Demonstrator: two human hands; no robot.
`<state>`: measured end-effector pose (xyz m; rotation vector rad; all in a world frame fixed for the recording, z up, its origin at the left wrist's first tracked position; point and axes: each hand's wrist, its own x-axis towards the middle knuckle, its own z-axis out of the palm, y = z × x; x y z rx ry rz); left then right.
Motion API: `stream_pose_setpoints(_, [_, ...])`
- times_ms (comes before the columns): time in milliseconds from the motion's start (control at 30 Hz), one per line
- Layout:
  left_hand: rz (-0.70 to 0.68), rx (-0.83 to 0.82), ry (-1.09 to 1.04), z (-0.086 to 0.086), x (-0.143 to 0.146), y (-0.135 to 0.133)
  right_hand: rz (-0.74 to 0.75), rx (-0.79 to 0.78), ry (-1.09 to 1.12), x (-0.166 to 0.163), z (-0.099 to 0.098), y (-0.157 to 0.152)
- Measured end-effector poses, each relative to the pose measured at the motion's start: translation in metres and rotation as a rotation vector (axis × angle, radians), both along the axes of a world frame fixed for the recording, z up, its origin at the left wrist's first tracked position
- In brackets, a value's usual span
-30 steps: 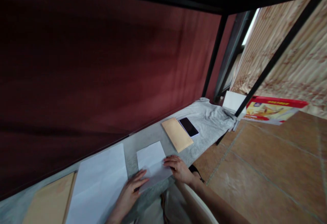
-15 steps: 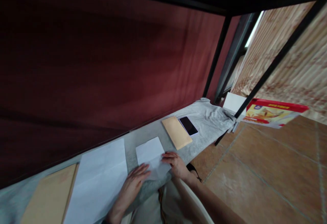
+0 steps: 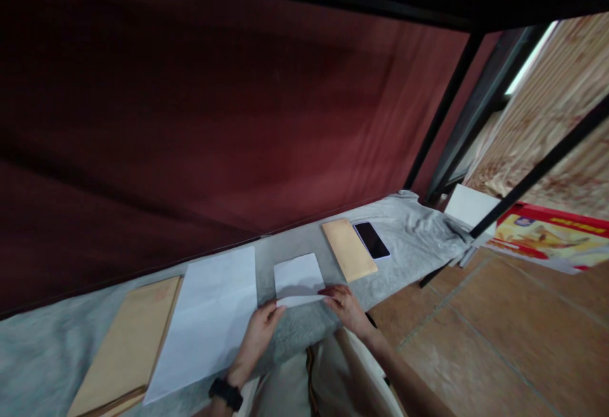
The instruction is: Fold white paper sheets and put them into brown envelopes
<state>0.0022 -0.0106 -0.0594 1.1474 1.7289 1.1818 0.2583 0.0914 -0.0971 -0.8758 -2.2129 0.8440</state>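
A white sheet of paper [image 3: 299,275] lies on the grey cloth before me, its near part lifted into a raised flap. My left hand [image 3: 261,327] pinches the flap's left end between thumb and fingers. At the right end, my right hand [image 3: 346,306] grips the same edge. Left of it rests a larger stack of white paper [image 3: 209,315], flat and close to my left hand. A tan envelope [image 3: 349,250] lies beyond my right hand, beside a dark-screened phone [image 3: 372,240].
Several brown envelopes [image 3: 128,341] are piled at the far left on the grey cloth [image 3: 42,347]. A red wall [image 3: 214,138] rises behind. Dark metal posts [image 3: 447,112] stand at right. A white box [image 3: 471,206] and a red-yellow carton [image 3: 552,236] sit beyond the bench end.
The near part of the small sheet was lying flat under my hands; now both hands hold its edge raised. The view has shifted, so things appear further right.
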Motion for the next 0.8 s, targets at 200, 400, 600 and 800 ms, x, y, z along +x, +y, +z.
stream_pose_setpoints(200, [-0.174, 0.005, 0.149, -0.01, -0.008, -0.01, 0.036, -0.019, 0.013, 0.001, 0.007, -0.006])
stream_pose_setpoints(400, [-0.56, 0.08, 0.42, -0.019, -0.022, -0.016, 0.162, 0.039, -0.049, 0.011, 0.001, -0.007])
stream_pose_setpoints(600, [-0.497, 0.121, 0.622, -0.016, -0.013, -0.016, 0.139, 0.073, -0.1, 0.016, -0.009, -0.007])
stream_pose_setpoints(800, [-0.515, 0.19, 0.882, -0.012, -0.001, -0.013, 0.041, 0.089, -0.127, 0.006, -0.007, -0.003])
